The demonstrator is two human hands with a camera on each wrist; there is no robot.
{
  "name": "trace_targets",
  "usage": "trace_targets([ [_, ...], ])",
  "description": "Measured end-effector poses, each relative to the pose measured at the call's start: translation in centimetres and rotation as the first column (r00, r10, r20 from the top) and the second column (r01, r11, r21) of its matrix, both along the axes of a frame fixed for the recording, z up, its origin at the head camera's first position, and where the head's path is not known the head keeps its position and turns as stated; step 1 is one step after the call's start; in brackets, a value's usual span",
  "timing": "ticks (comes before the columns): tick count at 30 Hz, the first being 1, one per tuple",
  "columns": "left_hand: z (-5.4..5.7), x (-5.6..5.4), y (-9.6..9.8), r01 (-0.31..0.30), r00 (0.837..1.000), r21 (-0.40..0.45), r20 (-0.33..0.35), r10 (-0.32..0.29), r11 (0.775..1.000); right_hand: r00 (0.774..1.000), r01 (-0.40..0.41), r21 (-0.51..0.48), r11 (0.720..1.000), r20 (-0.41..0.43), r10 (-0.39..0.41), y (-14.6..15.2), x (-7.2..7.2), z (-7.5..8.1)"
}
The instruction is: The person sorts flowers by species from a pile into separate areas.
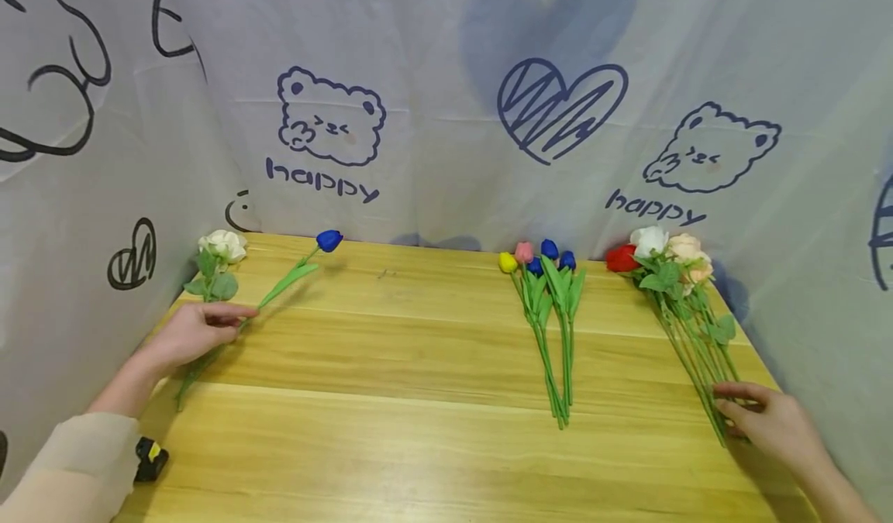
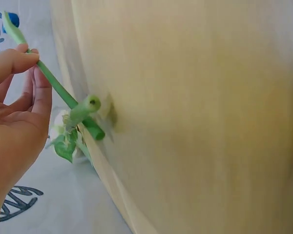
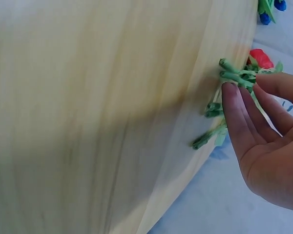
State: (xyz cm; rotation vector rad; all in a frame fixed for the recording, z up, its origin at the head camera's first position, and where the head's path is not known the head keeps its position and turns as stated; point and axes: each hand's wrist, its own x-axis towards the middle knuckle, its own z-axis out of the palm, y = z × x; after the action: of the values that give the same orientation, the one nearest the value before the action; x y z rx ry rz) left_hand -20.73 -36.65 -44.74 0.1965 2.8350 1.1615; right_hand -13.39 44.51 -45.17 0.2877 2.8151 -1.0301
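Note:
At the left of the head view, my left hand (image 1: 198, 335) pinches the green stem of a blue tulip (image 1: 329, 240) between thumb and fingertips. Its bloom points away, to the upper right. Beneath that hand lies a white rose (image 1: 223, 246) with green leaves; the hand covers part of its stem. On the right, my right hand (image 1: 770, 422) has thumb and fingers around the lower stem ends of the rose bunch, pinching at least one stem (image 3: 232, 77). The bunch has a red rose (image 1: 621, 258), a white rose (image 1: 649, 241) and peach roses (image 1: 687, 250).
Between the hands, several tulips lie on the wooden table (image 1: 363, 445): a yellow one (image 1: 508, 262), a pink one (image 1: 524, 252) and blue ones (image 1: 549, 249). Printed cloth (image 1: 432, 120) hangs behind and beside the table. A small black object (image 1: 149, 459) sits by the left sleeve.

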Motion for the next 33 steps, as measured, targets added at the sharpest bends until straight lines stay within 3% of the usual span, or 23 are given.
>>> trace_targets([
  [4, 0.4, 0.0, 1.1, -0.027, 1.0, 0.075, 0.006, 0.027, 0.997, 0.998, 0.051, 0.015, 0.999, -0.023, -0.051, -1.2, -0.1, 0.5],
  [7, 0.7, -0.1, 2.2, -0.048, 0.999, 0.149, 0.015, 0.046, 0.988, 0.99, 0.08, 0.015, 0.997, -0.121, -0.077, -2.8, -0.2, 0.9],
  [10, 0.8, -0.4, 3.4, -0.068, 0.998, 0.228, 0.011, 0.067, 0.971, 0.96, 0.098, -0.033, 0.995, -0.261, -0.103, -4.9, -0.1, 1.0],
  [14, 1.0, -1.0, 5.7, -0.091, 0.995, 0.328, -0.01, 0.1, 0.94, 0.898, 0.051, -0.157, 0.986, -0.426, -0.115, -8.0, -0.4, 1.1],
  [17, 1.3, -1.4, 7.9, -0.099, 0.993, 0.41, -0.019, 0.117, 0.907, 0.857, -0.035, -0.277, 0.96, -0.503, -0.114, -10.8, -1.0, 1.3],
  [21, 1.6, -1.8, 11.4, -0.094, 0.993, 0.526, -0.01, 0.116, 0.846, 0.834, -0.133, -0.39, 0.911, -0.541, -0.11, -14.6, -1.9, 1.4],
  [28, 1.9, -2.7, 17.4, -0.061, 0.996, 0.649, -0.009, 0.088, 0.758, 0.846, -0.238, -0.492, 0.838, -0.529, -0.07, -19.9, -3.3, 1.3],
  [33, 2.3, -3.1, 21.3, -0.03, 0.998, 0.737, -0.019, 0.065, 0.675, 0.857, -0.287, -0.542, 0.79, -0.514, -0.041, -23.2, -3.7, 1.1],
])
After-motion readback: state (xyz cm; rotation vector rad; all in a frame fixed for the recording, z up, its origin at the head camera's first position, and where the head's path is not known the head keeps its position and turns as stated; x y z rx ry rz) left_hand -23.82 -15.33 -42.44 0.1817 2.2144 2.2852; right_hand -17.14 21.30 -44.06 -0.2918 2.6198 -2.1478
